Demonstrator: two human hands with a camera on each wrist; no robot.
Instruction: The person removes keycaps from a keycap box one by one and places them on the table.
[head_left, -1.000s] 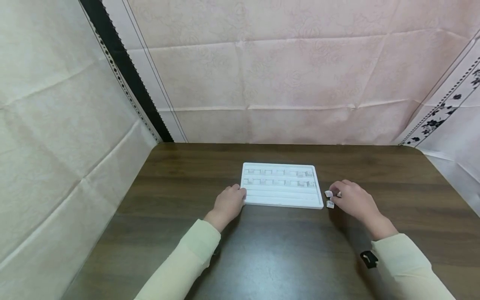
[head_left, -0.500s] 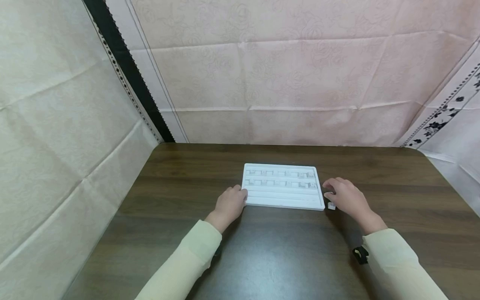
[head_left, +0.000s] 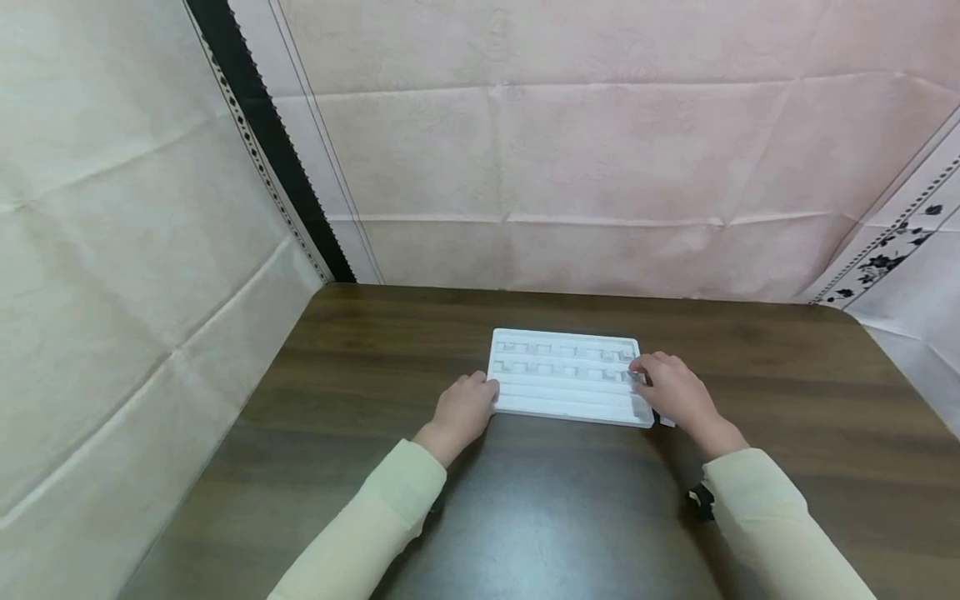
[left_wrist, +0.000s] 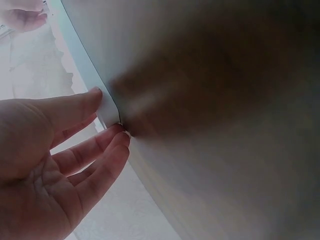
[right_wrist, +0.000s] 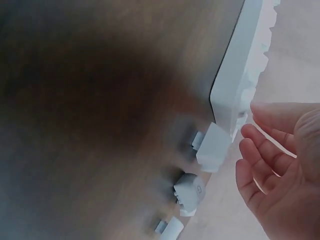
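A flat white board (head_left: 566, 392) lies on the table, with two rows of small raised shapes on its far half and plain ridges nearer me. My left hand (head_left: 461, 412) holds its left side; in the left wrist view the thumb (left_wrist: 92, 102) lies along the edge and the fingers meet the corner. Over the board's right edge, my right hand (head_left: 675, 396) pinches a small whitish piece (right_wrist: 242, 119), mostly hidden by the fingertips. Beside the board's right corner, the right wrist view shows several small white blocks, among them a pegged block (right_wrist: 214, 147) and one with a round mark (right_wrist: 191, 191).
The brown wooden table (head_left: 555, 508) extends on all sides of the board. Pale patterned cloth (head_left: 600, 167) hangs behind its far edge, and more cloth (head_left: 150, 275) hangs on the left. A black band (head_left: 697, 502) shows at the right wrist.
My right hand has moved left from the small blocks on the table to the board's right edge, with a piece between its fingertips. The left hand keeps its hold on the board.
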